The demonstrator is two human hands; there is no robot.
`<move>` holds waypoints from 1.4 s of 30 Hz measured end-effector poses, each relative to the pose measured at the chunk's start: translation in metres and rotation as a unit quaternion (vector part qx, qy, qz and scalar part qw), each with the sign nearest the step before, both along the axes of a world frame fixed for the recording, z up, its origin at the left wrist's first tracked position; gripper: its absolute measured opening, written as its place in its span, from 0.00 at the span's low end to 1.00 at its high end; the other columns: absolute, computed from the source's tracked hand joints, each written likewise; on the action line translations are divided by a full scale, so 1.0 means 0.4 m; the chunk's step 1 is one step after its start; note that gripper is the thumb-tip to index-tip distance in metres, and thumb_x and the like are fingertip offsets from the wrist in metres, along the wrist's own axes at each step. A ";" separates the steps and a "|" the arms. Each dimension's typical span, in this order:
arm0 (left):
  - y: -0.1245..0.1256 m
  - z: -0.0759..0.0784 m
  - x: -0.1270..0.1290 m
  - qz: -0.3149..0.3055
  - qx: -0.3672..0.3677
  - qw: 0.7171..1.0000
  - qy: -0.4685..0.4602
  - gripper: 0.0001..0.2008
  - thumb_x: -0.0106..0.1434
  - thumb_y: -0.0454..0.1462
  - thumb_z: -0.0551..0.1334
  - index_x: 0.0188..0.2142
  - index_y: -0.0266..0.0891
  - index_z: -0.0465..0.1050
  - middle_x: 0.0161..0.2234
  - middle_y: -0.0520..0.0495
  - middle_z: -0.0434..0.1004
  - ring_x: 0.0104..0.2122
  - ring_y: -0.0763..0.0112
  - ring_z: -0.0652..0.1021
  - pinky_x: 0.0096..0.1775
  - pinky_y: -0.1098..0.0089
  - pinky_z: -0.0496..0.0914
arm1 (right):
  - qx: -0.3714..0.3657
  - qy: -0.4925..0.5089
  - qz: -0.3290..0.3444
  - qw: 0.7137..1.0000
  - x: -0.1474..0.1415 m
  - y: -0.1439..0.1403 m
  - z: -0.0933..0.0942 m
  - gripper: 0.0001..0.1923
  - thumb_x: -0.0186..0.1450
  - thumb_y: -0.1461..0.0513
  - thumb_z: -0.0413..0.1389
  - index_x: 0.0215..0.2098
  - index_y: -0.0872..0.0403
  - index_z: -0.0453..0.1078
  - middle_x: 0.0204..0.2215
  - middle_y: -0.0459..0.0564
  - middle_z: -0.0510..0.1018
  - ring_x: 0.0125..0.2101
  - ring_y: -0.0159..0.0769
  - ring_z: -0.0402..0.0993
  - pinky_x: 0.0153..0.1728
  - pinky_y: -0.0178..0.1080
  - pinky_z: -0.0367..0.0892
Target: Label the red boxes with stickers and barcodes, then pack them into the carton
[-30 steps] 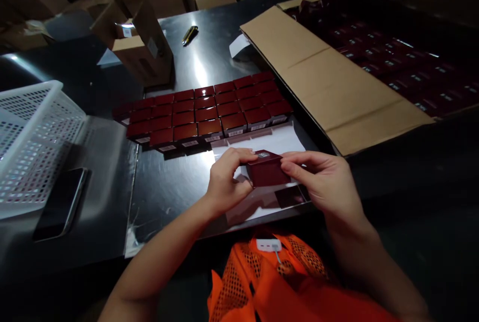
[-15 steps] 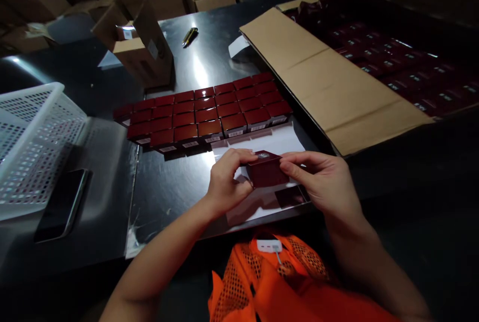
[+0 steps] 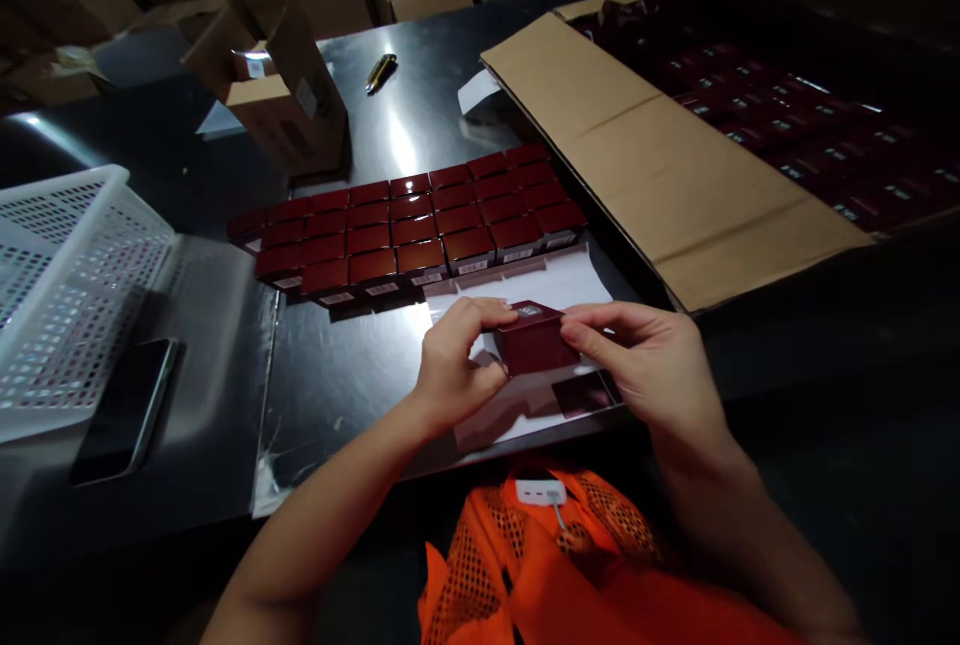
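Note:
Between my two hands is a small dark red box (image 3: pixel 541 345), held above a white sheet (image 3: pixel 562 277) near the front edge of the table. My left hand (image 3: pixel 459 360) grips its left end, fingers over the top edge and thumb low at the side. At the upper right corner, the thumb and fingertips of my right hand (image 3: pixel 652 355) pinch the box. Beyond my hands stand rows of matching dark red boxes (image 3: pixel 420 255), several with barcode labels facing me. A dark rectangle (image 3: pixel 581 395) shows on the sheet under the held box.
At right, a large open carton (image 3: pixel 675 165) holds many more dark red boxes. A white plastic basket (image 3: pixel 112 265) and a phone (image 3: pixel 126 412) are on the left. Farther back lie a small open carton (image 3: pixel 292 120) and a yellow box cutter (image 3: pixel 381 73).

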State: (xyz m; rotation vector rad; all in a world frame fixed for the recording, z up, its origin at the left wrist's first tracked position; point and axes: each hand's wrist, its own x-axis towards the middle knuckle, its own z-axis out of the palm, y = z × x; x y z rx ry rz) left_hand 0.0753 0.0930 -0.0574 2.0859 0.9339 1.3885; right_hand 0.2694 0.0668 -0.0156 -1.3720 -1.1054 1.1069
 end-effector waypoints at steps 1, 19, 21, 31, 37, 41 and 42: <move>0.000 0.000 0.000 0.001 0.000 1.000 0.001 0.20 0.53 0.27 0.69 0.44 0.43 0.72 0.41 0.47 0.79 0.44 0.65 0.80 0.43 0.63 0.79 | -0.003 -0.003 -0.001 1.000 0.000 0.000 0.001 0.13 0.50 0.52 0.72 0.28 0.49 0.82 0.27 0.47 0.84 0.27 0.37 0.78 0.29 0.36 0.72; -0.001 -0.002 0.001 0.003 0.005 1.000 0.004 0.21 0.51 0.26 0.69 0.44 0.41 0.72 0.41 0.47 0.78 0.44 0.65 0.80 0.43 0.64 0.78 | 0.053 -0.072 -0.030 0.996 -0.013 -0.007 0.001 0.06 0.56 0.57 0.69 0.29 0.50 0.81 0.28 0.46 0.84 0.29 0.37 0.80 0.32 0.37 0.75; -0.002 -0.002 0.001 0.004 0.005 1.000 0.005 0.21 0.51 0.25 0.69 0.44 0.41 0.72 0.41 0.47 0.78 0.44 0.65 0.80 0.44 0.64 0.78 | 0.069 -0.078 -0.034 0.994 -0.020 -0.009 0.003 0.04 0.57 0.58 0.68 0.29 0.50 0.80 0.28 0.46 0.84 0.30 0.37 0.80 0.33 0.37 0.76; 0.006 -0.011 0.003 0.002 0.028 1.000 0.004 0.18 0.55 0.34 0.72 0.45 0.43 0.72 0.39 0.47 0.80 0.44 0.63 0.81 0.44 0.62 0.77 | 0.074 -0.191 -0.093 0.974 -0.013 -0.008 -0.022 0.39 0.46 0.52 0.74 0.54 0.49 0.70 0.24 0.41 0.72 0.29 0.38 0.76 0.39 0.45 0.77; 0.017 -0.029 0.006 -0.086 0.038 0.993 -0.065 0.20 0.57 0.38 0.72 0.48 0.43 0.72 0.42 0.44 0.79 0.47 0.59 0.81 0.46 0.59 0.78 | -0.052 0.011 0.104 0.993 0.033 0.024 -0.030 0.51 0.41 0.49 0.74 0.60 0.50 0.63 0.48 0.55 0.72 0.40 0.43 0.78 0.33 0.43 0.79; 0.020 -0.021 0.003 -0.116 0.143 0.982 -0.037 0.20 0.61 0.36 0.68 0.52 0.42 0.70 0.47 0.40 0.78 0.55 0.54 0.77 0.55 0.49 0.73 | -0.013 -0.005 0.223 0.975 0.052 0.022 -0.012 0.39 0.46 0.52 0.73 0.54 0.53 0.73 0.49 0.56 0.78 0.47 0.48 0.77 0.45 0.48 0.76; 0.021 -0.018 0.002 -0.105 0.173 0.979 -0.026 0.20 0.62 0.36 0.67 0.54 0.41 0.69 0.48 0.39 0.78 0.58 0.53 0.74 0.57 0.46 0.71 | 0.026 -0.036 0.211 0.976 0.056 0.021 -0.005 0.38 0.45 0.53 0.74 0.52 0.52 0.74 0.50 0.55 0.79 0.48 0.48 0.77 0.47 0.48 0.76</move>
